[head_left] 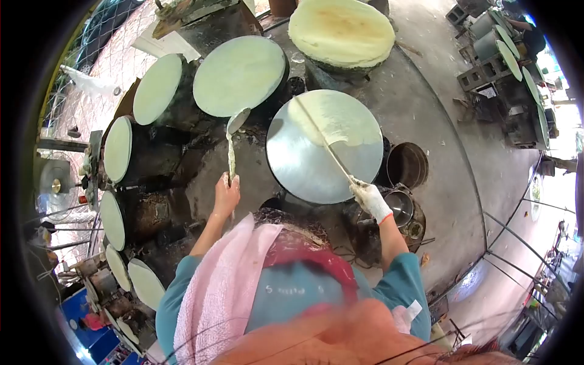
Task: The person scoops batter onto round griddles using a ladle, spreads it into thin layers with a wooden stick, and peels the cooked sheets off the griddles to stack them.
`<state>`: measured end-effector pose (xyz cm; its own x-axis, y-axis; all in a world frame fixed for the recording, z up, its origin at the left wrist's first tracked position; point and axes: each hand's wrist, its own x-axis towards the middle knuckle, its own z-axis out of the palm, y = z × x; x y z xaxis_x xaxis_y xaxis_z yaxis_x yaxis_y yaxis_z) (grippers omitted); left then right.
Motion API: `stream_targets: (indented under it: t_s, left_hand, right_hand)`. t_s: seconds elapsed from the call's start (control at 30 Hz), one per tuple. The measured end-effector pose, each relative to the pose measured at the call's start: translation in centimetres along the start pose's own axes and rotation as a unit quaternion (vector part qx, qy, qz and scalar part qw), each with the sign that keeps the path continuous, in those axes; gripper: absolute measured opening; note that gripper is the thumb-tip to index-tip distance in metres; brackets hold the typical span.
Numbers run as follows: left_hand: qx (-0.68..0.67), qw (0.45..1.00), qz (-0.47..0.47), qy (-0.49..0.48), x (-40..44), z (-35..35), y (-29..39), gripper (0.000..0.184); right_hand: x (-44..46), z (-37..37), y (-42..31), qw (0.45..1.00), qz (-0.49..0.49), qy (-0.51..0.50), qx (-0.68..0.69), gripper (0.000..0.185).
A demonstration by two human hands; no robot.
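My bare left hand (pixel 227 193) is closed round the batter-coated handle of a ladle (pixel 238 121), whose bowl is up beside a batter-covered round griddle (pixel 240 76). My right hand (pixel 370 199), in a white glove, grips a long thin stick (pixel 328 149). The stick reaches across the round metal griddle (pixel 304 164) in front of me. Pale batter (pixel 340 120) covers the far part of that griddle, and the near part is bare shiny metal.
A thick stack of flatbreads (pixel 340 31) stands at the back. More batter-covered griddles (pixel 157 89) curve down the left side. Right of the front griddle are a rusty drum (pixel 407 165) and a metal pot (pixel 399 207). Other griddles (pixel 509 59) line the far right, near another person.
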<state>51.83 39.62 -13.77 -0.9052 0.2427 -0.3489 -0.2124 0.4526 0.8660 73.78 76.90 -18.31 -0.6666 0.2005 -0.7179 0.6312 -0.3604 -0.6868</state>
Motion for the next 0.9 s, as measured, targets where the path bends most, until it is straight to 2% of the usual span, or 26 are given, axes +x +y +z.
stream_targets:
  t_s: [0.03, 0.1, 0.13, 0.17, 0.23, 0.3, 0.33, 0.37, 0.43, 0.5, 0.53, 0.57, 0.63, 0.7, 0.73, 0.77, 0.83, 0.9]
  left_hand:
    - [-0.004, 1.0, -0.008, 0.0, -0.2, -0.1, 0.1, 0.018]
    - [-0.014, 1.0, -0.018, 0.004, -0.3, -0.2, 0.3, 0.018]
    - [-0.02, 1.0, -0.022, 0.006, -0.3, -0.2, 0.5, 0.018]
    - [-0.015, 1.0, -0.027, 0.003, -0.6, -0.2, 0.9, 0.018]
    - [-0.004, 0.999, -0.038, -0.004, -0.9, -0.3, 1.9, 0.018]
    - [-0.013, 0.998, -0.056, 0.004, -1.0, -0.7, 1.6, 0.019]
    - [-0.019, 0.998, -0.067, 0.007, -1.2, -0.9, 1.2, 0.019]
    - [0.009, 0.998, -0.056, 0.011, -1.1, -1.1, 0.5, 0.019]
    - [0.068, 0.997, -0.034, 0.017, -0.8, -2.0, -1.2, 0.019]
    - [0.122, 0.992, -0.002, 0.021, 0.1, -2.4, -1.8, 0.019]
    - [0.148, 0.989, 0.014, 0.022, 0.6, -2.4, -1.9, 0.019]
    - [0.161, 0.986, 0.025, 0.024, 0.8, -2.0, -1.1, 0.019]
    - [0.189, 0.98, 0.049, 0.026, 1.5, -0.9, 1.3, 0.02]
    - [0.229, 0.969, 0.091, 0.018, 3.9, -0.3, -0.3, 0.021]
    - [0.245, 0.964, 0.103, 0.006, 4.8, 0.1, -0.6, 0.021]
    - [0.259, 0.959, 0.117, -0.003, 5.7, 0.6, -0.6, 0.021]
    - [0.281, 0.948, 0.146, -0.024, 7.0, 1.7, -0.4, 0.023]
    - [0.333, 0.927, 0.168, -0.047, 7.7, 2.7, 0.2, 0.024]
  right_hand:
    - [-0.8, -0.1, -0.7, 1.0, 0.016, 0.002, -0.019, 0.037]
    - [0.7, -2.7, -0.2, 0.995, -0.094, 0.044, -0.008, 0.039]
    - [1.0, -4.1, -0.8, 0.995, -0.079, 0.064, 0.022, 0.037]
    - [2.5, -5.0, -0.9, 0.99, -0.099, 0.098, -0.01, 0.037]
    - [4.6, -5.5, -0.8, 0.998, -0.007, 0.035, -0.048, 0.039]
    - [2.0, -2.5, -2.8, 0.993, 0.034, -0.018, -0.108, 0.04]
    - [1.7, -2.2, -2.0, 0.994, 0.039, -0.046, -0.094, 0.04]
    - [1.8, -2.0, -0.9, 0.997, 0.032, -0.056, -0.045, 0.04]
    - [0.7, -3.3, -1.6, 0.996, 0.027, -0.053, -0.062, 0.039]
    - [1.8, -4.4, -3.5, 0.997, -0.038, 0.017, -0.071, 0.035]
    - [1.2, -4.6, -5.8, 0.997, -0.04, 0.052, -0.028, 0.033]
    - [4.7, -6.1, -3.5, 0.99, -0.114, 0.075, -0.041, 0.033]
    - [6.7, -6.5, -3.6, 0.994, -0.048, 0.012, -0.101, 0.034]
    - [2.5, -3.6, -6.8, 0.977, 0.045, -0.059, -0.202, 0.035]
    - [2.6, -3.9, -4.9, 0.98, 0.039, -0.094, -0.171, 0.036]
    - [1.5, -4.1, -4.2, 0.979, 0.045, -0.088, -0.177, 0.035]
    - [0.5, -5.8, -3.4, 0.982, 0.006, -0.065, -0.177, 0.035]
    - [1.4, -7.4, -3.2, 0.989, -0.101, -0.022, -0.107, 0.036]
